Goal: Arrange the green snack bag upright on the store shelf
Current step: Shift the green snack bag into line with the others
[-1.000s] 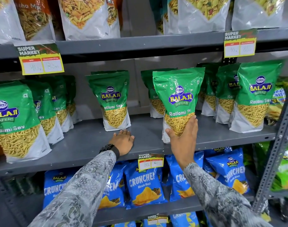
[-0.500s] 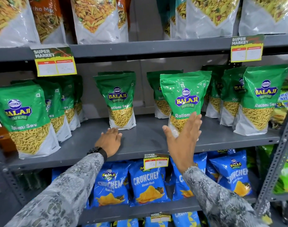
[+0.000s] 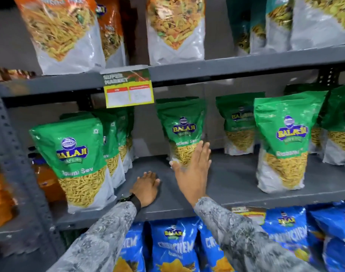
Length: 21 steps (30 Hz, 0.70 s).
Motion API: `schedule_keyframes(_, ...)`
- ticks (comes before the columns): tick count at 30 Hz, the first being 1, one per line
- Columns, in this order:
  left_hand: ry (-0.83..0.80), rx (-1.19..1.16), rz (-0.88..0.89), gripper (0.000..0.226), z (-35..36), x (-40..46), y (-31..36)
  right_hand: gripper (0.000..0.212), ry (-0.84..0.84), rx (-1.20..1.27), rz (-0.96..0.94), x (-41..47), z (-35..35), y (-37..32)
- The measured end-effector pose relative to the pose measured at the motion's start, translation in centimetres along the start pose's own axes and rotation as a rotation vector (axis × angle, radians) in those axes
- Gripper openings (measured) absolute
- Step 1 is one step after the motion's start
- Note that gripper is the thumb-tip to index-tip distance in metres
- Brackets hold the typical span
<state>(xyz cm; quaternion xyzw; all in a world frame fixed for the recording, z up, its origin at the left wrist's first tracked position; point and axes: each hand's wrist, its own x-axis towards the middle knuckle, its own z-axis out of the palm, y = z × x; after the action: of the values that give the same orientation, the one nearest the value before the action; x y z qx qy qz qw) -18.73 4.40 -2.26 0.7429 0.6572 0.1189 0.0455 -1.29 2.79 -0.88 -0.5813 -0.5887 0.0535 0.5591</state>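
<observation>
The green snack bag [image 3: 182, 132] stands upright mid-shelf [image 3: 232, 179], apparently the next to face up, as the right hand [image 3: 193, 169] reaches for its base with an empty, spread grip, while the left hand [image 3: 147, 188] lies flat, holding nothing, likely for support.

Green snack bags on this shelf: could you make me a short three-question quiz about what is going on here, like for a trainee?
1. True or false: the right hand is clamped around a green snack bag.
2. Where does the left hand rest?
A. flat on the grey shelf
B. on a blue snack bag
C. on the price tag
3. Fill in: the green bag behind the right hand stands ____.

Key
1. False: the hand is open, fingers spread, in front of the bag's lower part.
2. A
3. Upright
</observation>
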Motion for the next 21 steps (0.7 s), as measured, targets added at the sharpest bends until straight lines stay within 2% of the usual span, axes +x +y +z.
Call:
schedule_keyframes(5, 0.034, 0.047, 0.028, 0.045, 0.9, 0.5, -0.4, 0.144, 0.044, 0.012, 0.256, 3.1, 4.7, -0.3)
schedule_keyframes(8, 0.038, 0.054, 0.042, 0.051, 1.2, 0.6, -0.6, 0.156, 0.084, 0.029, 0.323, 4.3, 5.6, 0.0)
schedule_keyframes(14, 0.051, 0.073, 0.047, 0.055, 1.2, 0.5, -0.6, 0.148, 0.129, 0.116, 0.294, 4.5, 5.9, 0.2)
schedule_keyframes(21, 0.018, 0.049, 0.036, 0.058, 0.8, 0.2, -0.3, 0.137, 0.166, 0.081, 0.267, 2.7, 4.4, -0.8)
